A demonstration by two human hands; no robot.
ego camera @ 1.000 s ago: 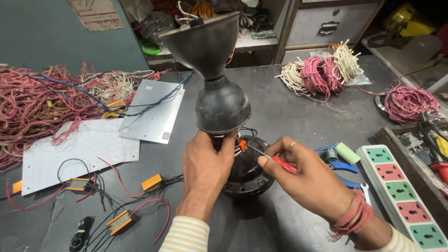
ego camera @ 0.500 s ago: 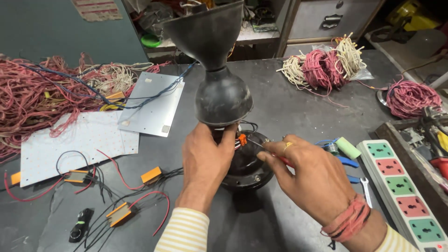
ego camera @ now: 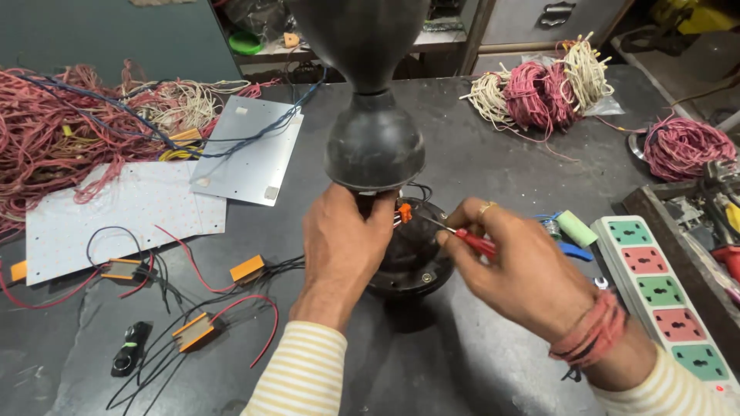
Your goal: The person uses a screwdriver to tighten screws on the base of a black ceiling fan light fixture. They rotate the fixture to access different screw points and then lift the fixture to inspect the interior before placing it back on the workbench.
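Screwdriver at the orange connector, wiring job mid-way, cover not seated.
L hand (ego camera: pixel 343 250) clamped round black fan motor (ego camera: pixel 408 258) at bench centre; R hand (ego camera: pixel 512 266) pinched on red screwdriver (ego camera: pixel 470 241), tip at orange connector (ego camera: pixel 404 212). Domed black cover (ego camera: pixel 375 146) sits raised on rod, wires exposed under it.

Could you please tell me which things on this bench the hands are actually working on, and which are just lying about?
In use: left hand, right hand, screwdriver, black fan motor, orange connector.
Lying about: power strip, wire bundles, metal plate, orange parts.
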